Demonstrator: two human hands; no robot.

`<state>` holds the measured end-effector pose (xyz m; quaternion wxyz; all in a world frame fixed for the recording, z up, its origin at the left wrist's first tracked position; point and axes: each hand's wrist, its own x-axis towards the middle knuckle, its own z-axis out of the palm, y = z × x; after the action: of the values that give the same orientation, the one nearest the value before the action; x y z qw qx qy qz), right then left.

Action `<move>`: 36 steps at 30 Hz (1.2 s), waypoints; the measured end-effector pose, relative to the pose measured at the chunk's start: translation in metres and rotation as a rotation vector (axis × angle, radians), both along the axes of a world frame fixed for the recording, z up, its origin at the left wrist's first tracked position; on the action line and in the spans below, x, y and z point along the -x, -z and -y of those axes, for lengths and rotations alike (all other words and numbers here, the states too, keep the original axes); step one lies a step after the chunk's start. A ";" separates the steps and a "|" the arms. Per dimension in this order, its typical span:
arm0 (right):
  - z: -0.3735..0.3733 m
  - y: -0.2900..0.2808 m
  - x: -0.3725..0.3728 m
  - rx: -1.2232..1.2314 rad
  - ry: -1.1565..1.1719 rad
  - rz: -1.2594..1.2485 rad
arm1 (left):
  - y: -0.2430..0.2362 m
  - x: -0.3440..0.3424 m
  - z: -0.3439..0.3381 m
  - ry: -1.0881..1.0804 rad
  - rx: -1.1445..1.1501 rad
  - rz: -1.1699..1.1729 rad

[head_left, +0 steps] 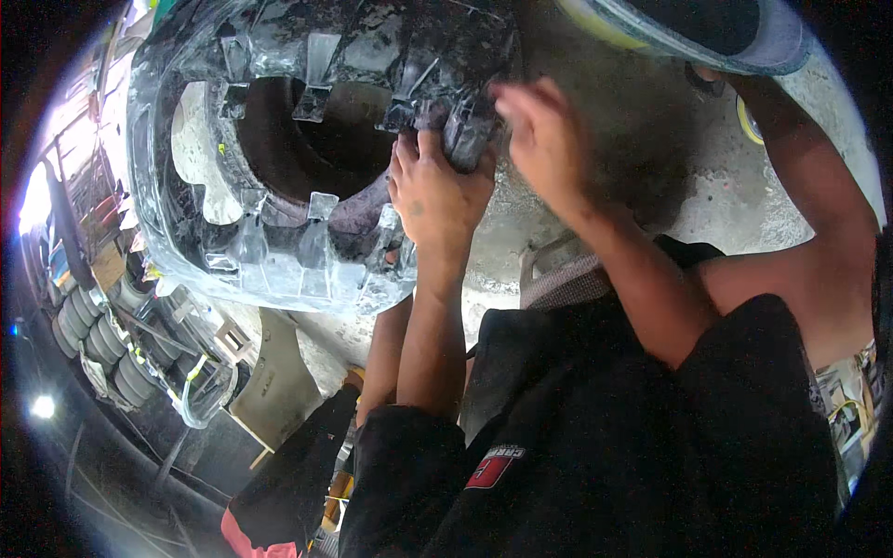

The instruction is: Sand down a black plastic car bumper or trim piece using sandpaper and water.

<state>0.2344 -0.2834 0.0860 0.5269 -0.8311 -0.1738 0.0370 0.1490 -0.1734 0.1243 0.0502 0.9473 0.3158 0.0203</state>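
A large, scuffed black plastic moulded part (321, 48), dusted with grey, fills the upper left, with tabs around a big oval opening. My left hand (437, 186) rests on its right side, fingers spread over a tab and thumb beside a raised dark piece (470, 130). My right hand (544, 139), slightly blurred, is raised just right of that piece, fingers apart and loosely bent, with nothing visible in them. Whether the fingertips touch the part is unclear.
Bare legs (786, 139) flank my forearms. A large round tub-like object (684, 37) is at top right, a yellow ring (749, 121) below it. Stacked tyres (93, 339) and a flat beige panel (265, 391) are at lower left, above stained concrete flooring (670, 214).
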 end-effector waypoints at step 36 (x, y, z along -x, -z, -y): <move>-0.003 0.036 -0.020 -0.140 0.166 -0.003 | -0.007 -0.002 0.006 -0.062 0.140 -0.006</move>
<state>0.2544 -0.2802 0.0496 0.5854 -0.8036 -0.1058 -0.0176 0.1511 -0.1791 0.1310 0.1148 0.9312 0.3461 -0.0034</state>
